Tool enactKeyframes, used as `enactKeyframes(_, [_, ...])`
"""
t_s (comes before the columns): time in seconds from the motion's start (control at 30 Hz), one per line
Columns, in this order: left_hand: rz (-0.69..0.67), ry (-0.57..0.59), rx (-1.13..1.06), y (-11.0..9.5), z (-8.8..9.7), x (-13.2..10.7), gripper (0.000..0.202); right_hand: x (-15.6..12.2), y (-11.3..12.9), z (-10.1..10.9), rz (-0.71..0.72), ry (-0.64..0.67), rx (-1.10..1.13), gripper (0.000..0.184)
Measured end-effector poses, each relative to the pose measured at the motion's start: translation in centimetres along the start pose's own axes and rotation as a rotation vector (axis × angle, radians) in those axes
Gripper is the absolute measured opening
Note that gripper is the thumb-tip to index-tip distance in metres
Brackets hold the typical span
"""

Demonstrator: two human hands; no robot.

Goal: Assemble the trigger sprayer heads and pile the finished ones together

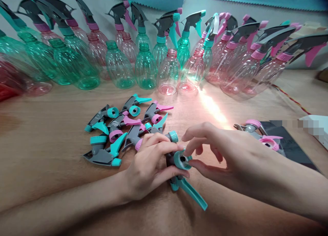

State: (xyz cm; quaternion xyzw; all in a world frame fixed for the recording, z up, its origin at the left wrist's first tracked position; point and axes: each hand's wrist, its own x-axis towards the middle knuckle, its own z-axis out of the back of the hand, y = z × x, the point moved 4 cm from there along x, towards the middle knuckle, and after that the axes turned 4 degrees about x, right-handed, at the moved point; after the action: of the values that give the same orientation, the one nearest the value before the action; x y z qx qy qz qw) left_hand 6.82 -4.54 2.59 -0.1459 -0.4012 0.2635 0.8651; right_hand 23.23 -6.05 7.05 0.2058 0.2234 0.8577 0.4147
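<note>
My left hand is closed around a grey trigger spray head with a teal collar and teal trigger. Its collar opening faces up toward me, and the trigger points down to the right. The thumb and index fingertip of my right hand are bent close together at the right rim of this collar. Whatever they pinch there is too small to make out. More spray heads lie loose just beyond my left hand, among them one with a teal collar and one with a pink trigger.
Clear pink and green bottles stand in rows at the back, some capped with spray heads, others uncapped like this pink bottle. Pink-collared spray heads rest on a dark flat item at right. Beyond lie a white box and a twisted cord.
</note>
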Motion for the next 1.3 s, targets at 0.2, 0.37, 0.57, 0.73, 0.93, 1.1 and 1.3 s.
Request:
enactKeyframes(0.2, [-0.056,-0.043,-0.002,-0.3,-0.1,0.0,0.03,0.4,0.7,-0.4,0.049,-0.039,0.134,0.027])
enactKeyframes(0.37, [-0.063,-0.051,0.062,-0.5,0.1,0.0,0.024,-0.2,1.4,-0.5,-0.03,-0.056,0.04,0.014])
enactKeyframes(0.57, [-0.061,-0.111,0.095,-0.9,0.4,-0.2,0.026,-1.1,2.7,-0.7,-0.097,-0.187,-0.137,0.013])
enactKeyframes(0.73, [-0.067,-0.123,0.105,-1.0,0.4,-0.5,0.022,-1.1,3.6,-1.1,-0.11,-0.262,-0.151,0.017])
enactKeyframes(0.93, [-0.097,-0.077,0.171,-0.9,0.7,-0.5,0.021,-1.2,3.9,-1.6,-0.068,-0.362,-0.098,0.015])
enactKeyframes(1.1, [-0.073,-0.109,0.187,-0.6,0.7,-0.2,0.023,-1.1,3.0,-1.6,-0.108,-0.342,-0.044,0.017])
enactKeyframes(1.3, [-0.024,-0.096,0.148,-0.1,0.4,-0.2,0.033,-0.5,2.0,0.0,-0.089,-0.184,0.024,0.015])
